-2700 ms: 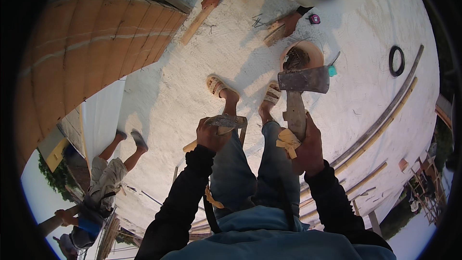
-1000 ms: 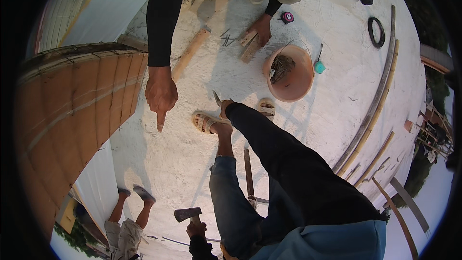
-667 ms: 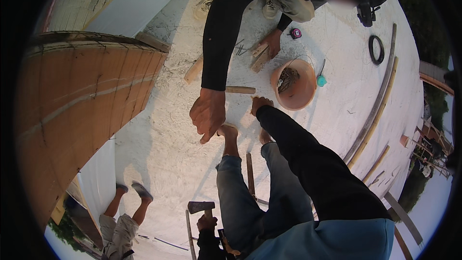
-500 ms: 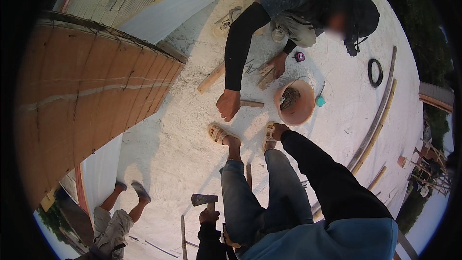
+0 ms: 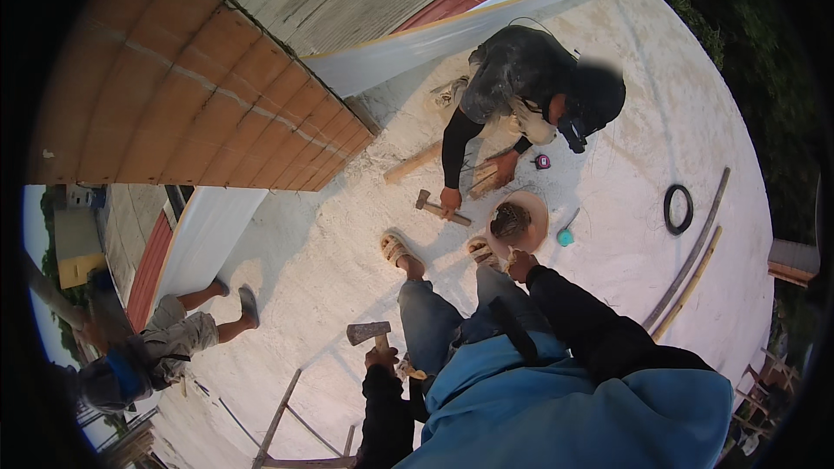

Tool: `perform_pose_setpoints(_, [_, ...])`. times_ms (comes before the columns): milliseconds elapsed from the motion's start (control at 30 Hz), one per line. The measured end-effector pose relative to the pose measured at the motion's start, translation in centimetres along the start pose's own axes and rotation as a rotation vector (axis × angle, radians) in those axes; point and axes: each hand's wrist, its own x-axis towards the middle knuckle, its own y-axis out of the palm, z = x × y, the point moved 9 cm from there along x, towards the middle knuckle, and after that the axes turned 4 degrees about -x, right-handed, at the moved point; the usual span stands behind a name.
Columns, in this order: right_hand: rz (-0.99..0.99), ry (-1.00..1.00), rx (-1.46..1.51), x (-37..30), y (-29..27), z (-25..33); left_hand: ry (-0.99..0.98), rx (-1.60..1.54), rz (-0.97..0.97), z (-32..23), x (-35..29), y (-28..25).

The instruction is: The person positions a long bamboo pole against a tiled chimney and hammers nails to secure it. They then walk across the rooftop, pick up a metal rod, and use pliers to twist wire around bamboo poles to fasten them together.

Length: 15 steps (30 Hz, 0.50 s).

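My left hand is closed round the wooden handle of a hatchet, whose dark head points to the left. My right hand reaches forward beside my right sandal, just short of a pinkish bucket with a dark heap of small pieces in it. Its fingers are curled together, and what they hold, if anything, is too small to make out. Across from me a crouching co-worker grips a hammer in one hand and rests the other on short wooden pieces.
A pink tape measure and a turquoise round object lie near the bucket. On the right are a black coil and two long poles. An orange-brown panel wall rises at left; another person stands below it.
My view has shifted and tilted. My right hand has come from my foot to the bucket's near side. The co-worker's hand now holds the hammer, and that person bends lower.
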Motion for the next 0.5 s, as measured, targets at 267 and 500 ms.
perform_pose_setpoints(267, [0.227,-0.037,-0.285,-2.1,-4.4,-11.0,0.289,0.614,0.138,6.7,-8.9,14.6])
perform_pose_setpoints(500, [0.320,0.058,-0.167,-5.2,-4.1,-16.3,-0.052,0.222,0.167,17.5,-10.8,23.7])
